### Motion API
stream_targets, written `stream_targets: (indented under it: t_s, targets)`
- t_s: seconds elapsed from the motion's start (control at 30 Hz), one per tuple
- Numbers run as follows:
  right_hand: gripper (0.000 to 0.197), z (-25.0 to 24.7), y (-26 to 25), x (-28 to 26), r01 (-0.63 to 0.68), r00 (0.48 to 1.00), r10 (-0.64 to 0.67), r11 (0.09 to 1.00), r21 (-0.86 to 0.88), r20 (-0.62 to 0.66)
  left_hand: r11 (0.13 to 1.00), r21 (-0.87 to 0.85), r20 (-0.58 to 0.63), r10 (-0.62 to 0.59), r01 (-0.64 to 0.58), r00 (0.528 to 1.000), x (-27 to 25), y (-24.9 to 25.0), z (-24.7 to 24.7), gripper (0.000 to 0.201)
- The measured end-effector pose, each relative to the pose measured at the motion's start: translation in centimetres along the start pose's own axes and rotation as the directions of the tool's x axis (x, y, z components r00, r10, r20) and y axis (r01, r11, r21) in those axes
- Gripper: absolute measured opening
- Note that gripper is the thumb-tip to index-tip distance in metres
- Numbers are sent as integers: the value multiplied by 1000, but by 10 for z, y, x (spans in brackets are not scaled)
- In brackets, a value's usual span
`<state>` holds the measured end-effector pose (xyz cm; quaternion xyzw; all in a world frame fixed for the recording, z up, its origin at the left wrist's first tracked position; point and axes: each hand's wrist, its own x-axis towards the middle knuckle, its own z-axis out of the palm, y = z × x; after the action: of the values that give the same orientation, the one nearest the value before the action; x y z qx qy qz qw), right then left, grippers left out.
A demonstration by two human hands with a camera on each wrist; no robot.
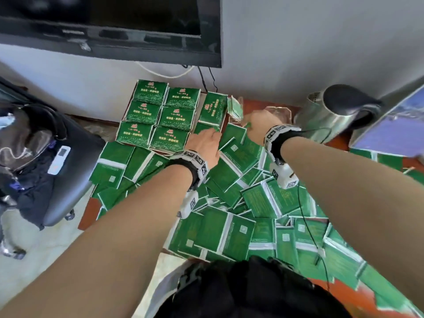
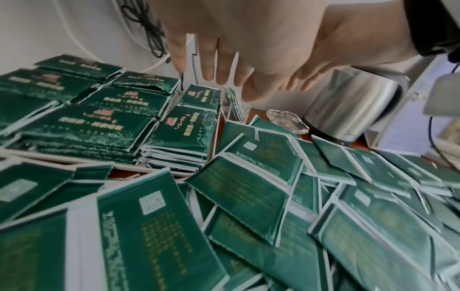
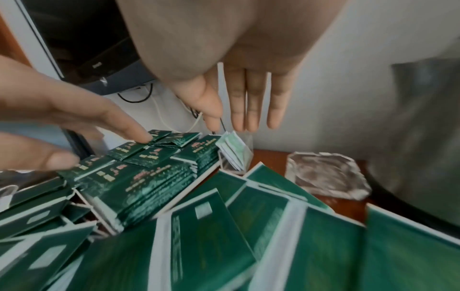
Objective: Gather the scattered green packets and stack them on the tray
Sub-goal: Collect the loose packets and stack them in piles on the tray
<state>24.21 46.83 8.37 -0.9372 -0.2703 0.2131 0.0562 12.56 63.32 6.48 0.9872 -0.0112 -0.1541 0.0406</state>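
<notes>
Both my hands hover empty over the far right of the tray (image 1: 196, 115); the left hand (image 1: 205, 143) hangs flat with straight fingers just above the rightmost stack (image 1: 212, 110), the right hand (image 1: 260, 126) equally flat beside it; neither holds a packet. I judge a packet was just set down; the next one should be squared face-up before release, edges flush. The tray holds stacked packets (image 1: 158, 113) in neat columns, printed faces up; the loose packets (image 1: 229, 203) lie overlapping across the red table, most of them face-down; a small clear holder (image 3: 237, 157) past the tray keeps a few upright.
</notes>
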Motion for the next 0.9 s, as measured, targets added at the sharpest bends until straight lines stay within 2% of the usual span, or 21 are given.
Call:
stream_targets:
  t_s: [0.2, 0.43, 0.53, 0.67, 0.8, 0.9]
  targets:
    - [33, 45, 27, -79, -263, 963, 262, 965, 16, 62, 983, 70, 166, 158, -171, 973, -13, 12, 2, 41]
    - [30, 88, 22, -134, -445, 851, 448, 892, -78, 274, 951, 124, 362, 222, -283, 905, -25, 26, 6, 28]
    - [27, 105, 19, -151, -497, 818, 494, 865, -71, 295, 935, 148, 413, 238, -322, 879, -24, 31, 15, 23]
    - [19, 125, 35, -156, -578, 774, 546, 816, 6, 321, 908, 197, 456, 248, -369, 855, -13, 42, 15, 26]
    - [16, 133, 60, -147, -619, 731, 574, 786, 2, 369, 904, 199, 452, 258, -378, 854, 10, 51, 13, 29]
    - [25, 135, 72, -137, -608, 748, 559, 794, 29, 358, 890, 225, 463, 261, -397, 847, 27, 58, 9, 37]
